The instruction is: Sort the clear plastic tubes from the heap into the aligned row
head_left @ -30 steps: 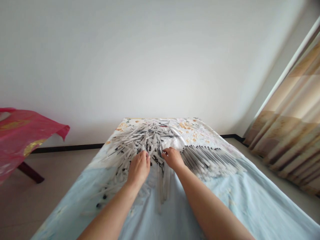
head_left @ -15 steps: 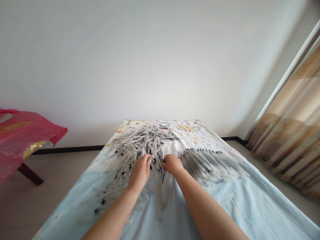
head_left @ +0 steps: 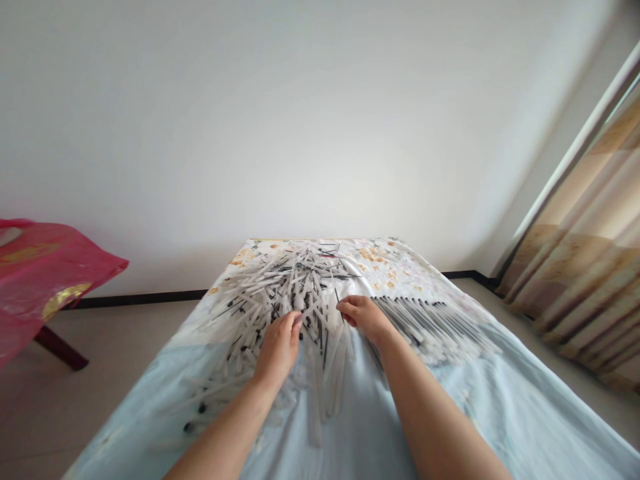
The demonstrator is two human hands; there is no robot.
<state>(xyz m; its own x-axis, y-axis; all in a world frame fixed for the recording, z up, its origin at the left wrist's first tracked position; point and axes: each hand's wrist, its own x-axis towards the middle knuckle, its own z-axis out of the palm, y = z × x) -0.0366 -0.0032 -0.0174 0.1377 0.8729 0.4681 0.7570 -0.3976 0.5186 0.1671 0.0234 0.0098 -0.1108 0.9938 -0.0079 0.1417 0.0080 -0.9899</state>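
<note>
A loose heap of thin white and black pen tubes (head_left: 295, 283) lies on a pale blue cloth (head_left: 475, 407) that covers a table. My left hand (head_left: 277, 347) rests at the near edge of the heap, its fingers curled together on some tubes. To the right of it, my right hand (head_left: 363, 315) is raised a little, fingers pinched on a thin tube I cannot make out clearly. A tidy row of tubes (head_left: 435, 320) laid side by side spreads to the right of that hand. A few tubes (head_left: 325, 387) lie straight between my forearms.
A red cloth over a dark-legged piece of furniture (head_left: 40, 280) stands at the left. Beige striped curtains (head_left: 585, 267) hang at the right. A plain white wall rises behind the table, with a black skirting along the floor.
My right hand has moved to the right and lifted slightly, towards the tidy row. My left hand has stayed at the heap's near edge.
</note>
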